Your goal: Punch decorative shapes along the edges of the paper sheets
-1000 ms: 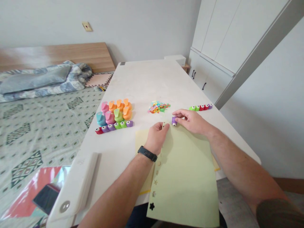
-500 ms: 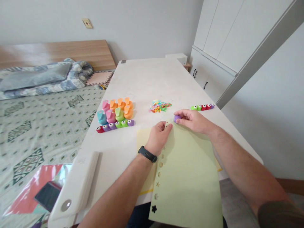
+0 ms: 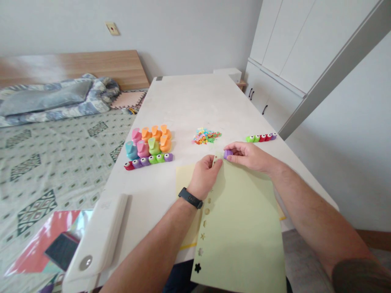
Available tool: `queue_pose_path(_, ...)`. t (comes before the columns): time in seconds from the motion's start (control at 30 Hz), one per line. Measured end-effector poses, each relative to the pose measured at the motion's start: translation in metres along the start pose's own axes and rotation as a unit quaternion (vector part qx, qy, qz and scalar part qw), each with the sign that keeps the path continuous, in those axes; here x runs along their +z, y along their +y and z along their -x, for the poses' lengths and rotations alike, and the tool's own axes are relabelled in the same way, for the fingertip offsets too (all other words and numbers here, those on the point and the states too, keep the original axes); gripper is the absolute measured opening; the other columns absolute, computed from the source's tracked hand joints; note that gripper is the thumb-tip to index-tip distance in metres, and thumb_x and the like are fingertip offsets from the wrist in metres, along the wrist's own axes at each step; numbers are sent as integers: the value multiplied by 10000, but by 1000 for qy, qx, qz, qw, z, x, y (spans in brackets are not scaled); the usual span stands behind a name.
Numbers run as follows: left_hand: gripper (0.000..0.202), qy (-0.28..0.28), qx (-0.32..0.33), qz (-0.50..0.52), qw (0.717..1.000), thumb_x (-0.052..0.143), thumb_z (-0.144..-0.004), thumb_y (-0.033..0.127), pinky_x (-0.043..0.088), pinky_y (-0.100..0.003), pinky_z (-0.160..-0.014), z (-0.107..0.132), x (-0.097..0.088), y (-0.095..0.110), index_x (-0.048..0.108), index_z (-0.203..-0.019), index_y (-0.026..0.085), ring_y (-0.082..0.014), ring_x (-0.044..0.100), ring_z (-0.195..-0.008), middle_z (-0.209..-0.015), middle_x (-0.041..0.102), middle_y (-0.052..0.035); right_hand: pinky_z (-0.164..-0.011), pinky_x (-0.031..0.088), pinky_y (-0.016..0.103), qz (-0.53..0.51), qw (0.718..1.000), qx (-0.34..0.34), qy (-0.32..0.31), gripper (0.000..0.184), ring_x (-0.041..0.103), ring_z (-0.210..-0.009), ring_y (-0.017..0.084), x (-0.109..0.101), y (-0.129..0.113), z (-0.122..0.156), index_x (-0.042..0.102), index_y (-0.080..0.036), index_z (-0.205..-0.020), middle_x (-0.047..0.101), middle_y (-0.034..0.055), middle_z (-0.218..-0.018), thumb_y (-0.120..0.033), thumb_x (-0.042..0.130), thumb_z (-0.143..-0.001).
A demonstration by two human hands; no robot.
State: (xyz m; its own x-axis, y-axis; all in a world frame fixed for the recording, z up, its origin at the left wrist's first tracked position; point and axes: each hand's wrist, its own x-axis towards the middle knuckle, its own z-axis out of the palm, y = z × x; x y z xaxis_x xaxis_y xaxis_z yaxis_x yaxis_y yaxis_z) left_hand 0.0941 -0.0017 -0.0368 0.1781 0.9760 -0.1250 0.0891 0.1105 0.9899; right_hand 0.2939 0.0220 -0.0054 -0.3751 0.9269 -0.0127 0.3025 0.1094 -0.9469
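Note:
A pale green sheet of paper (image 3: 244, 228) lies toward me, with a column of punched shapes down its left edge and its near end past the table edge. My left hand (image 3: 206, 173) pinches the sheet near its far left corner, thumb on top. In my right hand (image 3: 249, 156) is a small purple craft punch (image 3: 227, 154), gripped between thumb and fingers at the sheet's far edge. Whether the paper sits inside the punch's slot I cannot tell. Yellow paper (image 3: 185, 179) shows beneath the green sheet.
Colourful paper cutouts (image 3: 206, 136) lie heaped mid-table. Larger craft punches (image 3: 143, 149) and a row of small ones stand at left; another small row (image 3: 261, 138) is at right. A white elongated device (image 3: 97, 240) lies on the table's left edge, beside a bed (image 3: 61, 162).
Both hands, the sheet and the punch stay almost in place. Only a very slight shift of the whole view shows.

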Motion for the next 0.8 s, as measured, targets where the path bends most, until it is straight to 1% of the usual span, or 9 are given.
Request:
queue_pose_path(0.23, 341, -1, -6, -8, 1000, 664, -838, 509, 383, -218, -523, -2, 0, -1, 655, -908, 176, -120, 556, -593, -759, 681, -18, -877, 541, 349, 3, 1000, -5, -10, 402, 664, -920, 188, 0, 3, 0, 650, -193, -1208, 715, 65, -1028, -350, 734, -848)
queue_pose_path(0.37, 331, -5, -4, -7, 1000, 663, -841, 505, 386, -219, -526, -1, -1, -1, 657, -913, 182, -121, 559, -599, -771, 688, -18, -884, 536, 347, 19, 1000, -5, -11, 420, 661, -936, 194, -1, 4, 1, 655, -189, -1233, 715, 67, -1035, -357, 725, -855)
queue_pose_path(0.5, 330, -6, -12, 0, 1000, 678, -830, 508, 383, -220, -522, 1, -1, -1, 670, -916, 189, -119, 551, -590, -758, 682, -9, -866, 540, 342, 25, 999, -11, -16, 415, 659, -913, 193, -1, 3, 1, 672, -187, -1218, 717, 64, -1024, -371, 726, -850)
queue_pose_path(0.63, 322, -6, -7, 4, 1000, 686, -826, 500, 386, -221, -529, 2, -1, 0, 669, -904, 188, -119, 553, -598, -759, 677, -9, -850, 537, 340, 24, 1000, -10, -13, 379, 653, -895, 191, 0, 2, 1, 681, -183, -1174, 714, 58, -999, -361, 727, -843)
queue_pose_path(0.8, 325, -10, 2, -3, 1000, 665, -847, 497, 370, -217, -514, 3, -1, 1, 661, -914, 180, -108, 529, -574, -757, 677, -13, -795, 526, 324, 23, 1000, -12, -12, 310, 633, -838, 181, 2, -1, 2, 692, -180, -1091, 702, 46, -936, -344, 731, -831)
